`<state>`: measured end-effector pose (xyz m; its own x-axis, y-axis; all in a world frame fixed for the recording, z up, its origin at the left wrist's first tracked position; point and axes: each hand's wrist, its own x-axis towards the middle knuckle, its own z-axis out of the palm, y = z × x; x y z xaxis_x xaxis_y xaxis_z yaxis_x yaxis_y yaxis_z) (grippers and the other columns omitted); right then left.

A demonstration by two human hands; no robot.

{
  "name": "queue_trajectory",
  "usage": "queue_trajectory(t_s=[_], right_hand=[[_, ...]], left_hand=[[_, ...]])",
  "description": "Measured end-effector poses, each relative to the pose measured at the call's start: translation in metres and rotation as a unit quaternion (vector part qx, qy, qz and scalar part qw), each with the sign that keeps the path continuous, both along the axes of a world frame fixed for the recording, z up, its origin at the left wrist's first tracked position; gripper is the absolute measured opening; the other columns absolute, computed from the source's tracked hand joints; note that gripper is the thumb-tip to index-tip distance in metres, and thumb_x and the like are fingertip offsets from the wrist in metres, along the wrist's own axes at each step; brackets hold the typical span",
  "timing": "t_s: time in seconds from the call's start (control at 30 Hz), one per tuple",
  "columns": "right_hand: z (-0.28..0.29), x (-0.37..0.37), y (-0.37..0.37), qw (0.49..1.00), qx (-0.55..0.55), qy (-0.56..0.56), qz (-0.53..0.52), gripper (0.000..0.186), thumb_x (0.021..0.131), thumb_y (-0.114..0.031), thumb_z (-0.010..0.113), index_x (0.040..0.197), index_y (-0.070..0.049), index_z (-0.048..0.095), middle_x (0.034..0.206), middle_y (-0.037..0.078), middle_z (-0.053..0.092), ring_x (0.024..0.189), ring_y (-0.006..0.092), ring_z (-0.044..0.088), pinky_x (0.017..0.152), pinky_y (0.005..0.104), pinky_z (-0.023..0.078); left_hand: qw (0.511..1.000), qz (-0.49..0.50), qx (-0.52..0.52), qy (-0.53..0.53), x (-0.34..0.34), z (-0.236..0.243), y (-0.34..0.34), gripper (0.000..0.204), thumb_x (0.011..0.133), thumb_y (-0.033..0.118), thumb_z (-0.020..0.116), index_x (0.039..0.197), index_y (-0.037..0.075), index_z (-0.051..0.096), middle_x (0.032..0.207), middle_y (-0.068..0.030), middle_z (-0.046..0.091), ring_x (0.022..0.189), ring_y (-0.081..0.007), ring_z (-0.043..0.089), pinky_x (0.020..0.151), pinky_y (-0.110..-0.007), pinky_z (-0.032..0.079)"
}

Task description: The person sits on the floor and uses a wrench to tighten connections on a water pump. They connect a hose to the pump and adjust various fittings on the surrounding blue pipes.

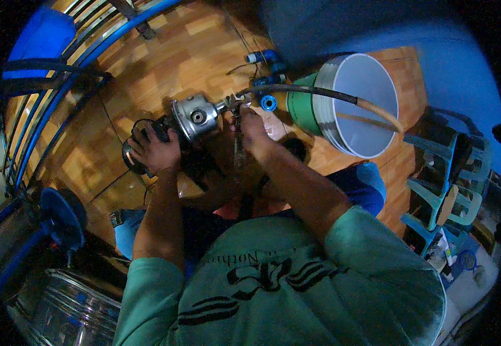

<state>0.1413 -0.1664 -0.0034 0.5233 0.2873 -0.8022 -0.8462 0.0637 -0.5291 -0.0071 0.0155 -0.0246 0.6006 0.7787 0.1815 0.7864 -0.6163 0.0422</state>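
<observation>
A shiny metal pump-like unit with a dark body behind it rests over my lap. My left hand grips the dark body at its left side. My right hand is closed on the small brass fitting at the unit's right end, where a thick black hose joins it. The hose runs right and turns tan over a bucket. My green sleeves and blue trousers fill the lower part of the view.
A green and white bucket lies on its side on the wooden floor. Blue pipe fittings lie near it. Blue pipes and rails curve at left, teal plastic chairs stack at right, a clear drum sits lower left.
</observation>
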Motion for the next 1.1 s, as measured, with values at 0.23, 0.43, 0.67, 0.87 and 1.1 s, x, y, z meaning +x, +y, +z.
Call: queue_trajectory(t_s=[0.23, 0.43, 0.67, 0.87, 1.1], right_hand=[[0.012, 0.071, -0.051, 0.898, -0.171, -0.121, 0.386, 0.032, 0.099, -0.042, 0.041, 0.096, -0.013, 0.055, 0.065, 0.002, 0.053, 0.047, 0.0116, 0.045, 0.041, 0.0274, 0.036], [-0.003, 0.109, -0.053, 0.848, -0.143, -0.186, 0.476, 0.034, 0.095, -0.045, 0.047, 0.091, -0.014, 0.059, 0.059, -0.002, 0.045, 0.048, 0.0094, 0.041, 0.043, 0.0243, 0.029], [-0.005, 0.080, -0.040, 0.908, -0.169, -0.089, 0.373, 0.030, 0.096, -0.040, 0.047, 0.092, -0.013, 0.060, 0.059, 0.001, 0.048, 0.045, 0.0106, 0.041, 0.041, 0.0266, 0.031], [-0.037, 0.011, -0.019, 0.996, 0.004, -0.053, 0.070, 0.031, 0.100, -0.036, 0.042, 0.094, -0.010, 0.059, 0.063, 0.003, 0.054, 0.052, 0.0136, 0.048, 0.047, 0.0297, 0.040], [0.010, 0.006, -0.033, 0.986, -0.076, -0.053, 0.138, 0.035, 0.101, -0.036, 0.038, 0.096, -0.008, 0.059, 0.064, 0.004, 0.055, 0.055, 0.0138, 0.051, 0.047, 0.0291, 0.041]], left_hand=[[1.000, -0.014, -0.001, -0.011, 0.003, 0.005, -0.001, 0.067, 0.080, 0.052, 0.059, 0.134, 0.015, 0.050, 0.144, -0.0211, 0.038, 0.135, -0.0490, 0.027, 0.108, -0.063, 0.020], [1.000, -0.006, -0.018, -0.014, 0.003, 0.005, -0.002, 0.069, 0.080, 0.052, 0.059, 0.137, 0.015, 0.047, 0.143, -0.0215, 0.039, 0.135, -0.0496, 0.027, 0.109, -0.062, 0.020], [1.000, -0.017, 0.022, -0.009, -0.005, 0.000, 0.000, 0.068, 0.080, 0.050, 0.060, 0.136, 0.015, 0.048, 0.144, -0.0220, 0.037, 0.133, -0.0506, 0.028, 0.108, -0.062, 0.021], [1.000, -0.016, 0.001, -0.003, 0.004, 0.006, -0.003, 0.066, 0.080, 0.049, 0.060, 0.135, 0.014, 0.049, 0.145, -0.0220, 0.037, 0.134, -0.0508, 0.027, 0.109, -0.063, 0.019], [1.000, -0.005, -0.007, 0.001, 0.001, 0.005, -0.002, 0.067, 0.081, 0.049, 0.058, 0.137, 0.015, 0.047, 0.147, -0.0206, 0.034, 0.136, -0.0500, 0.024, 0.109, -0.063, 0.018]])
